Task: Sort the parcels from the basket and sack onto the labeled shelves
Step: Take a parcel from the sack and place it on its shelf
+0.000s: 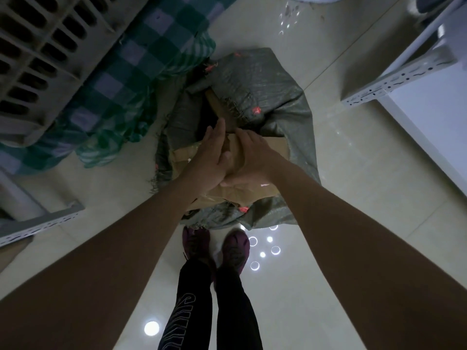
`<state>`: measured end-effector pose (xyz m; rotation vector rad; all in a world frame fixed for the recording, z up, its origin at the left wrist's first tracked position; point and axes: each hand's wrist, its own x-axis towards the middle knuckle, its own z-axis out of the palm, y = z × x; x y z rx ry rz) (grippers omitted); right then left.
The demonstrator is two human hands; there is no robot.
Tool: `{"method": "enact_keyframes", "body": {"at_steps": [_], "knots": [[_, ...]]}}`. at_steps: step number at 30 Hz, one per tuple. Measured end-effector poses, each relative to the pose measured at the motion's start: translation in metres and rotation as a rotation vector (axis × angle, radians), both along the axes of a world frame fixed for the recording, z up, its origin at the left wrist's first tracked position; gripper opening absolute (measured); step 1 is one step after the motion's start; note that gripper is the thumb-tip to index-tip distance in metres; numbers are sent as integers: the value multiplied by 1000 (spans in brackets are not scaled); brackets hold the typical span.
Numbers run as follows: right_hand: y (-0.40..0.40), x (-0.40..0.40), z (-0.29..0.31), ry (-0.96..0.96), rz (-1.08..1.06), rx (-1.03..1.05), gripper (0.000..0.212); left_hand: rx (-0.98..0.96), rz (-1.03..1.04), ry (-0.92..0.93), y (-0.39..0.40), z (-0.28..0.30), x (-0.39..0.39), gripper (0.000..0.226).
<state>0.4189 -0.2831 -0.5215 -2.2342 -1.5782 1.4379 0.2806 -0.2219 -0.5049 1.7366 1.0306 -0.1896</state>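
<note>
Two bare hands reach down into an open sack [255, 97] in the middle of the frame. The sack is grey-green woven stuff with small red marks, and it sits on a shiny pale floor [328, 248]. Its mouth is pulled wide, and brown cardboard parcels [252, 190] show inside it. The left hand [212, 160] comes in from the lower left with its fingers straight and close together, pointing up into the sack over the parcels. The right hand [249, 160] comes in from the lower right and lies just beside the left one, touching it, with its fingers spread flat on the brown cardboard. Neither hand is wrapped around anything that can be seen — both look flat and loose, though the picture is dim and a bit blurry there. In the upper left of the frame a pale plastic basket [38, 59] with long slots in its side leans over a green and white checked bag [121, 84]. That bag lies just left of the sack and touches it. White metal shelves [404, 79] with rows of small holes stand in the upper right, and another white shelf rail [38, 223] shows at the left edge. At the bottom middle, two purple shoes [235, 248] stand right below the sack — above dark trousers [197, 311] with pale letters down one leg.
</note>
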Motion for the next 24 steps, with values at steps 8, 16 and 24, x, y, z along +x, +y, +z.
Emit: {"method": "enact_keyframes", "body": {"at_steps": [8, 16, 24], "knots": [[2, 6, 0, 126, -277, 17, 95, -59, 513, 427, -19, -32, -35, 66], [-1, 6, -5, 155, -492, 116, 48, -546, 729, 355, -28, -32, -42, 56], [-23, 12, 37, 195, -879, 290, 23, -124, 515, 321, -12, 4, -40, 67]]}}
